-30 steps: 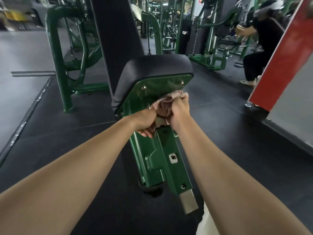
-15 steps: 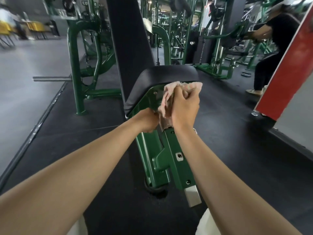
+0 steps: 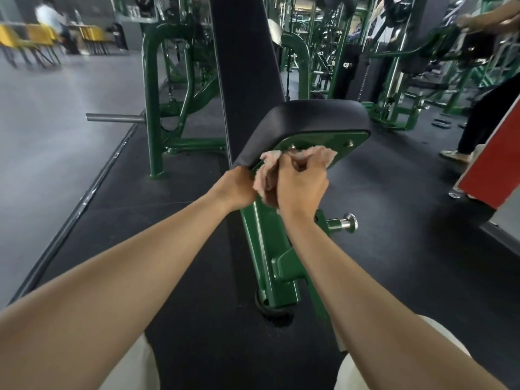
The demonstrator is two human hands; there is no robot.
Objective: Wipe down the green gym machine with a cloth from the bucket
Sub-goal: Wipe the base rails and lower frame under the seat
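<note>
The green gym machine stands in front of me, its green post rising to a black padded seat with a tall black backrest behind. A pinkish cloth is bunched against the green plate under the seat. My right hand is closed around the cloth, pressing it to the top of the post. My left hand grips the cloth's left side next to the seat's lower corner. No bucket is in view.
A chrome adjustment knob sticks out right of the post. A green frame with a steel peg stands to the left. More green machines and a person are at the right, beside a red panel. Black rubber flooring lies underneath.
My view has shifted, so the seat sits further right and the chrome knob shows. Both hands with the cloth have stayed at the plate under the seat, the cloth shifting slightly along it.
</note>
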